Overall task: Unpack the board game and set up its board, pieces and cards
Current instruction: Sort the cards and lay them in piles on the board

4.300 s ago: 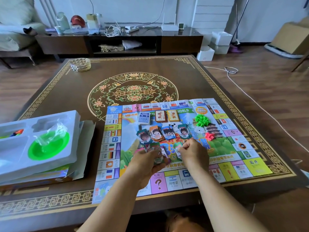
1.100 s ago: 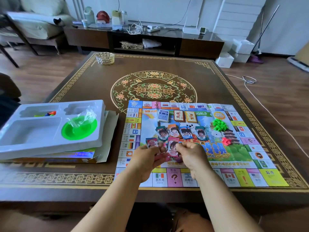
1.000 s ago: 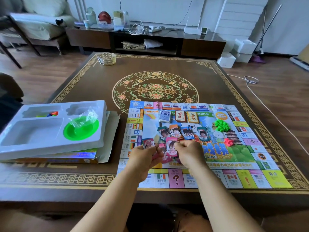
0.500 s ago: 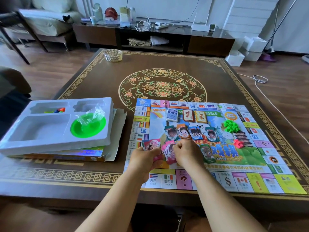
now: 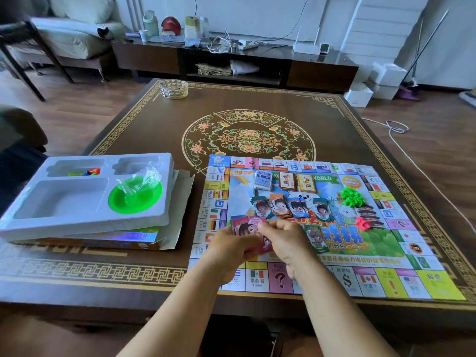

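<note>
Hands together over the near middle of the board [image 5: 334,253], sorting play money. The left hand [image 5: 229,249] grips a fanned bunch of pink notes [image 5: 248,228], and the right hand [image 5: 288,238] pinches at the top one, fingers curled. Four stacks of notes [image 5: 288,206] sit in a row just beyond, a fifth stack [image 5: 315,237] lies beside the right hand, and three card decks [image 5: 286,180] line up further back. Best play, I'd say: peel one note at a time, square the pink pile, and set it left of the fifth stack, apart from its neighbours. Green houses [image 5: 351,198] and the box tray [image 5: 85,197] are off to the sides, well out of the way.
</note>
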Motion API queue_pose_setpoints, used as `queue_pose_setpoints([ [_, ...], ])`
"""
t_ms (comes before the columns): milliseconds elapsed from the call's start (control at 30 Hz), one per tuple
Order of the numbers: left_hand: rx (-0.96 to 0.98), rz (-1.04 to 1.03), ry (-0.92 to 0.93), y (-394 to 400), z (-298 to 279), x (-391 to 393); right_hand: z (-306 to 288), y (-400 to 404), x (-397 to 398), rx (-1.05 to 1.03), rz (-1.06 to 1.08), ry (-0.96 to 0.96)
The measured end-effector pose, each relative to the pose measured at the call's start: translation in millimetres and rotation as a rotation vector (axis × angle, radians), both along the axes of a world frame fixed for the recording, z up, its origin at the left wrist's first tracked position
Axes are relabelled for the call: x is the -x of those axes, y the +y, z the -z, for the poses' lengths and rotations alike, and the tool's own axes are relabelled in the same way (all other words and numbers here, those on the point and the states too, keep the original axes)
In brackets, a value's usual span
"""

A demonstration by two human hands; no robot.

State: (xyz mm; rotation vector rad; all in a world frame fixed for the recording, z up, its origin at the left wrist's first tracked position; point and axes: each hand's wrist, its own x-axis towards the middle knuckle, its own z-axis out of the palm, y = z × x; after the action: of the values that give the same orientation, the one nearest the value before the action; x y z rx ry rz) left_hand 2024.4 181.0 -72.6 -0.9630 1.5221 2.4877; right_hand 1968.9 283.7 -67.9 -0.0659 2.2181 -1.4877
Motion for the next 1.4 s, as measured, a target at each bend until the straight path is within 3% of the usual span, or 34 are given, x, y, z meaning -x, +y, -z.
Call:
queue_pose_setpoints([
  [100,-0.074,-0.016,0.005,0,-3,-1,6,5,5,0.023,0.075,0.029],
  [600,-0.088,-0.071,-0.051,1,-1,1,22,12,11,0.011,0.138,0.064],
  [800,0.002,-0.127,-0.033,1,5,4,25,10,12,0.054,0.123,-0.006],
  [1100,-0.121,-0.078,-0.004,-1,0,3,18,10,12,0.065,0.135,0.012],
  [1400,-0.107,-0.067,-0.032,-8,3,4,14,6,9,0.062,0.088,0.033],
])
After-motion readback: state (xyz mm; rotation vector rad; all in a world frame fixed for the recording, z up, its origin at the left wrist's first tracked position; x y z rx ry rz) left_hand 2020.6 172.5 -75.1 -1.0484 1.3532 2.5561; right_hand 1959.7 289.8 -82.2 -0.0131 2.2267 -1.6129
